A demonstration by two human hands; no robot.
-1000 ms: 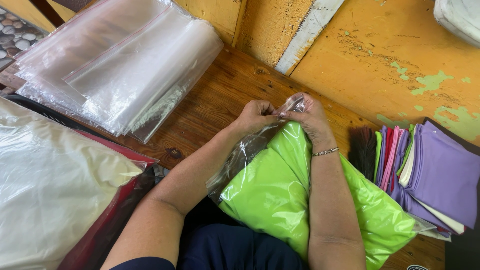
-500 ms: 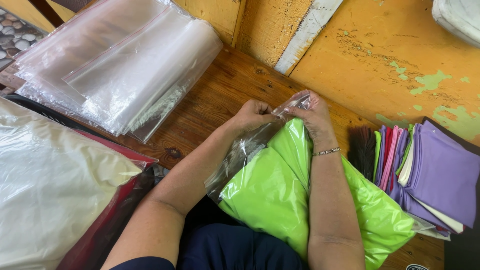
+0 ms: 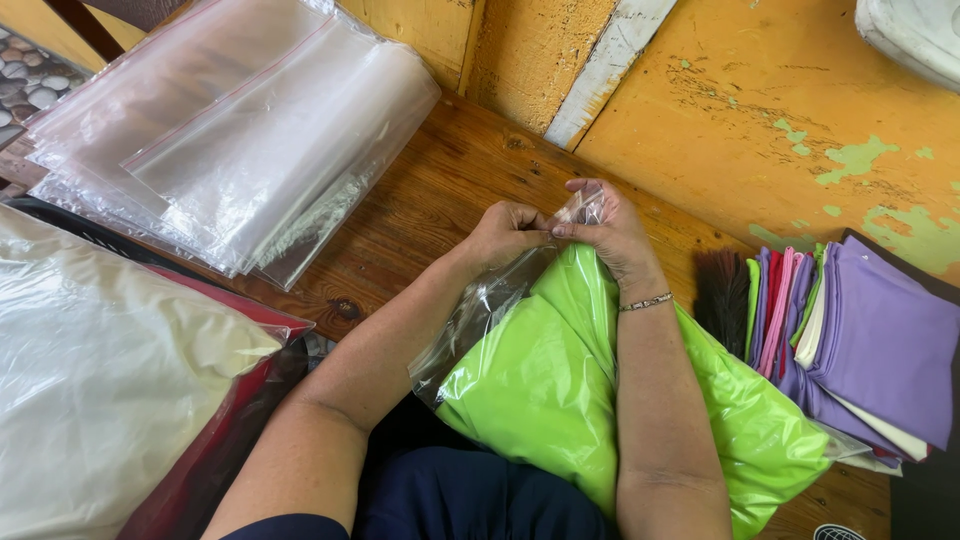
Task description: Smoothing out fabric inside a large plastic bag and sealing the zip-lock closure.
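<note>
A clear plastic bag point(image 3: 480, 310) holding bright green folded cloth point(image 3: 545, 375) lies across my lap and the wooden bench point(image 3: 430, 200). My left hand point(image 3: 508, 232) is closed on the bag's top edge. My right hand point(image 3: 605, 228), with a thin bracelet at the wrist, pinches the same edge right beside it, thumb and fingers pressed together on the plastic. Both hands meet at the bag's mouth, above the green cloth.
A stack of empty clear plastic bags point(image 3: 230, 140) lies on the bench at upper left. A bagged cream cloth on a red one point(image 3: 110, 370) sits at lower left. Folded purple, pink and green cloths point(image 3: 860, 340) are piled at right. A peeling yellow wall point(image 3: 760, 100) stands behind.
Both hands have stayed at the bag's mouth, shifting slightly along its top edge. The bag of green cloth has barely moved.
</note>
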